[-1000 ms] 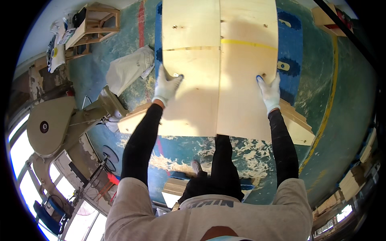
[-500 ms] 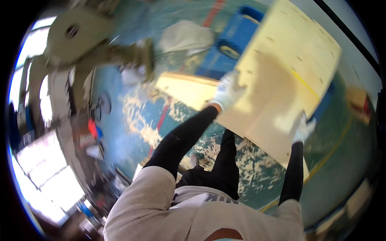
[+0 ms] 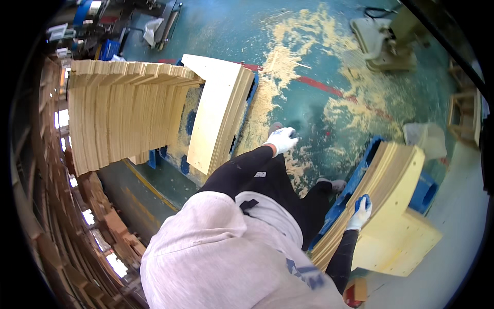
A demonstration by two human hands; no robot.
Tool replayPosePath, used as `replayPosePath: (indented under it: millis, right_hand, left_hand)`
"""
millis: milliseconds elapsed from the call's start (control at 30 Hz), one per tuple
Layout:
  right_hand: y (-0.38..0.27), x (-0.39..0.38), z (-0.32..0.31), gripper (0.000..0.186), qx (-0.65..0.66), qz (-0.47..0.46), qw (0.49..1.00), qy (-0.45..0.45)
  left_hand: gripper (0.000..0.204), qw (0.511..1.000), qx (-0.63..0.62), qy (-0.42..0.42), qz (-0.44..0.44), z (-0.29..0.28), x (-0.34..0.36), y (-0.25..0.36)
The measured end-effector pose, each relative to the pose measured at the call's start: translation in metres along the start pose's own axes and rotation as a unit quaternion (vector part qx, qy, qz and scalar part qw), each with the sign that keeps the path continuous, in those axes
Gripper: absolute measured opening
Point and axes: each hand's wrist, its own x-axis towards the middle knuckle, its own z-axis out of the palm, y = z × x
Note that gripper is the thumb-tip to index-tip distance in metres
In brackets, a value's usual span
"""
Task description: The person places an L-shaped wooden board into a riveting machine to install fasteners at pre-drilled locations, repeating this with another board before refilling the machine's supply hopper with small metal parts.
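Plywood stack (image 3: pixel 399 206) at the right, fanned sheets lying on a blue pallet (image 3: pixel 423 193), just beside the right leg. Right hand (image 3: pixel 359 212), in a white glove with a blue palm, laid on the near edge of the upper sheets; fingers curled, probably pinching the top sheet, though too small in the view to say how firmly. Left hand (image 3: pixel 281 139), white-gloved, hanging free over the green floor (image 3: pixel 309 46), loosely closed, holding nothing, well apart from any board.

Second, lower pile of sheets (image 3: pixel 218 110) ahead at the left on another blue pallet; taller block of stacked boards (image 3: pixel 123 116) just beside it. Sawdust (image 3: pixel 288 67) strewn across the floor between the piles, thick near the feet. Cream-coloured machine (image 3: pixel 383 38) at the upper right, well apart.

Best handling, as a judgement: bring the left hand across to the opposite edge of the sheet before lifting, so the board does not twist from a one-sided grip. Separate only the topmost sheet from the fanned edges. Keep feet off the thickest sawdust, likely slippery. Carry the sheet flat and low, clear of the pallet corner.
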Motion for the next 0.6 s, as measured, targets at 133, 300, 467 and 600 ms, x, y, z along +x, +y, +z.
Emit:
replayPosePath:
  millis: [133, 300, 467, 600]
  right_hand:
    - [-0.006, -0.022, 0.147, 0.027, -0.145, -0.040, 0.986, -0.077]
    - [-0.004, -0.069, 0.399, 0.030, -0.195, 0.064, 0.932, -0.300]
    - [0.079, -0.054, 0.591, 0.039, -0.216, 0.103, 0.873, -0.425]
    - [0.119, -0.050, 0.681, 0.052, -0.151, 0.154, 0.873, -0.438]
  left_hand:
    - [0.058, 0.991, -0.089, -0.002, -0.099, -0.102, 0.033, -0.106]
    - [0.066, 0.973, -0.029, 0.162, -0.159, -0.215, 0.113, -0.318]
    - [0.070, 0.923, 0.177, 0.258, -0.225, -0.288, 0.166, -0.499]
    - [0.073, 0.909, 0.042, 0.306, -0.280, -0.284, 0.209, -0.493]
